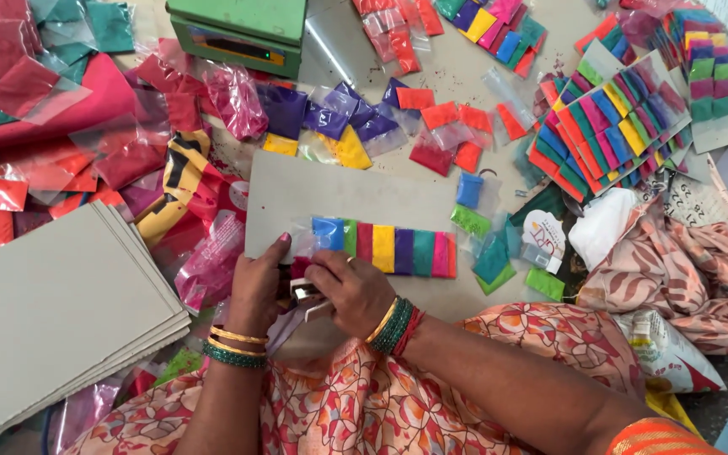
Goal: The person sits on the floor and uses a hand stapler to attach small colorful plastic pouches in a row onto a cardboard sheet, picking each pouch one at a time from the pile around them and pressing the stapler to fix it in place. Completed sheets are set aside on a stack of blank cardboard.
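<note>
Stapler in right hand grip, by left hand.

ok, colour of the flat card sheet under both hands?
Plain grey flat card sheet, clearest in the head view.

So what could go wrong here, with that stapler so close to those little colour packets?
The stapler in the right hand could pierce a powder pouch in the row of packets, spilling colour on the grey card. The left hand pins the card nearby, so fingers might get nipped.
</note>
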